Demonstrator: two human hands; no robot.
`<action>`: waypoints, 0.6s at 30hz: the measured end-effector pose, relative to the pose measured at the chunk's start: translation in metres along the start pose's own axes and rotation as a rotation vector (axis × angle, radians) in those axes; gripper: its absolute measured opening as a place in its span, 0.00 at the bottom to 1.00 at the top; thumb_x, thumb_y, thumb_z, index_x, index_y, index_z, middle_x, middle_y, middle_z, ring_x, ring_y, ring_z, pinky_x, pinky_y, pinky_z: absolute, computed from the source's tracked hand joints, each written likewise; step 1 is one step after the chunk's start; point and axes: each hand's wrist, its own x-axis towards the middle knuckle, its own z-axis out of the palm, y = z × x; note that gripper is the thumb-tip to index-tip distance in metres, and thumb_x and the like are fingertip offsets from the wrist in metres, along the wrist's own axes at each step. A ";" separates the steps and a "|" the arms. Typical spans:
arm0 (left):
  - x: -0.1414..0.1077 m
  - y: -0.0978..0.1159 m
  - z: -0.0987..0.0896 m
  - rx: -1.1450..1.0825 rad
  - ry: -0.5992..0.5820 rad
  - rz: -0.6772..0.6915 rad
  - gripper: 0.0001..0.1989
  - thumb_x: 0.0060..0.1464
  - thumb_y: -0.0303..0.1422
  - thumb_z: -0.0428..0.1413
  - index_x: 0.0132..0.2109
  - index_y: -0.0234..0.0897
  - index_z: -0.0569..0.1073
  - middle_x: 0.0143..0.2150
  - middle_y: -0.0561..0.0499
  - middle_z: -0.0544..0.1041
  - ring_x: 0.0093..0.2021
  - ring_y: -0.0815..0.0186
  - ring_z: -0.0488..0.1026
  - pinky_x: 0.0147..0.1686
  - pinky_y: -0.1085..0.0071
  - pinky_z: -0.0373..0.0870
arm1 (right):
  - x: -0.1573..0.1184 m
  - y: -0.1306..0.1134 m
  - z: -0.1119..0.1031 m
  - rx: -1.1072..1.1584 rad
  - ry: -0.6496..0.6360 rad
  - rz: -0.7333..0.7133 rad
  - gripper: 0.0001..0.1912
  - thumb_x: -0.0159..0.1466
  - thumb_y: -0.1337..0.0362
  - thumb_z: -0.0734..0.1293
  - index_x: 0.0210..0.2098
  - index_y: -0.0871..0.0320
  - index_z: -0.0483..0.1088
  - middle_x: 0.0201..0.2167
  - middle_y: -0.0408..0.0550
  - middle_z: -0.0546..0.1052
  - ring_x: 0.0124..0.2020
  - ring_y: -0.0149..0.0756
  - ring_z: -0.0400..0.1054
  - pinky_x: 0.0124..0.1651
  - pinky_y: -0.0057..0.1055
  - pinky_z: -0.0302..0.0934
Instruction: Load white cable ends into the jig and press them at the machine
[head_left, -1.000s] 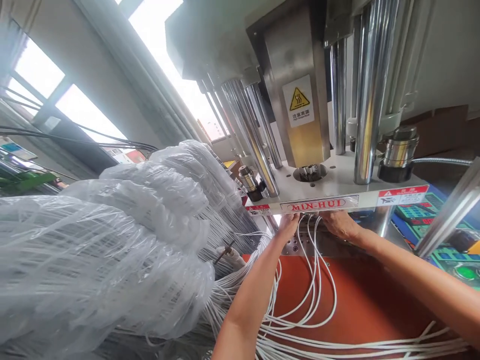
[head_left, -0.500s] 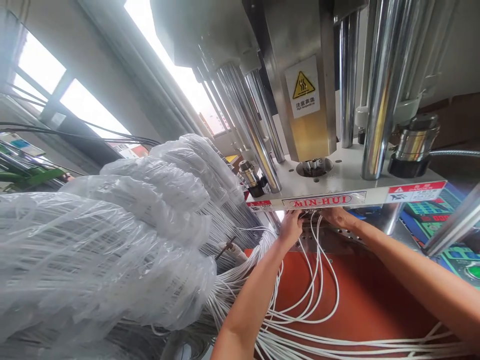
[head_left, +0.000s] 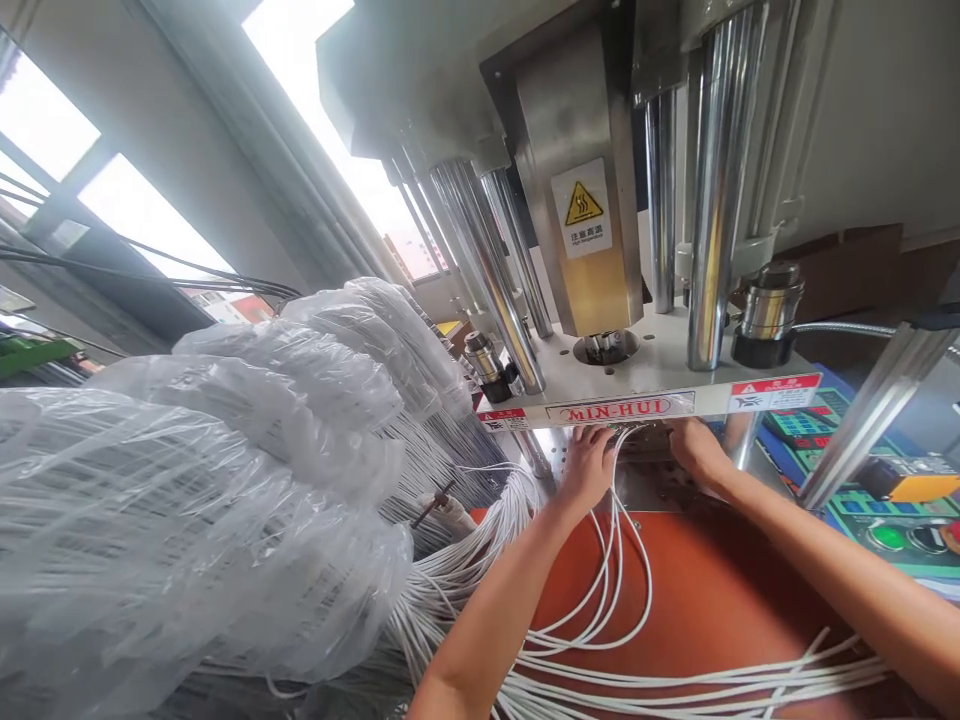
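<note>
Under the front of the press plate (head_left: 652, 378), my left hand (head_left: 589, 465) reaches in with bent fingers close together. It looks closed, but its fingertips and anything in them are hidden. Several white cables (head_left: 616, 490) run up beside its thumb side to the metal block (head_left: 652, 445) under the plate, then loop down onto the orange work surface (head_left: 697, 570). On the other side of the block, my right hand (head_left: 697, 450) is tucked below the plate's edge. Its fingers are turned away, so what it touches is not visible.
A heated nozzle housing (head_left: 600, 290) with a high-temperature label stands above the plate, between chrome columns (head_left: 720, 200). Plastic-wrapped cable bundles (head_left: 225, 480) crowd the left side. A control panel (head_left: 892, 520) with buttons lies at right. More white cables (head_left: 675, 680) cross the front.
The view has shifted so that the machine sits further left and more of the control panel shows. My right hand has drawn slightly away from the cables; my left hand stays beside them.
</note>
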 end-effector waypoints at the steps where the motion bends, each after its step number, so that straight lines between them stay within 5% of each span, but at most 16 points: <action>1: 0.002 0.005 0.003 0.023 -0.015 0.016 0.18 0.57 0.28 0.56 0.55 0.40 0.70 0.55 0.49 0.73 0.58 0.58 0.63 0.60 0.57 0.63 | -0.006 0.003 -0.002 -0.013 -0.003 0.013 0.13 0.66 0.65 0.61 0.46 0.64 0.73 0.43 0.57 0.75 0.45 0.40 0.68 0.49 0.38 0.63; 9: 0.020 0.017 0.029 0.129 -0.049 0.028 0.20 0.58 0.31 0.57 0.57 0.43 0.70 0.56 0.49 0.72 0.58 0.56 0.62 0.60 0.57 0.63 | -0.016 -0.005 0.004 -0.026 -0.021 -0.021 0.22 0.55 0.76 0.57 0.42 0.59 0.76 0.45 0.55 0.76 0.52 0.43 0.64 0.56 0.38 0.57; 14: 0.023 0.016 0.030 0.149 -0.074 0.065 0.17 0.58 0.26 0.54 0.54 0.42 0.73 0.56 0.49 0.73 0.57 0.56 0.64 0.59 0.57 0.64 | -0.015 -0.005 0.002 0.032 -0.049 -0.066 0.25 0.54 0.77 0.55 0.43 0.58 0.77 0.49 0.55 0.75 0.56 0.46 0.63 0.60 0.42 0.53; 18: 0.014 0.015 0.026 0.143 -0.064 0.078 0.19 0.58 0.25 0.53 0.56 0.41 0.72 0.59 0.50 0.70 0.60 0.55 0.61 0.60 0.56 0.64 | -0.012 0.004 -0.008 0.112 -0.092 -0.069 0.30 0.49 0.77 0.56 0.48 0.59 0.75 0.46 0.52 0.77 0.52 0.42 0.67 0.57 0.35 0.59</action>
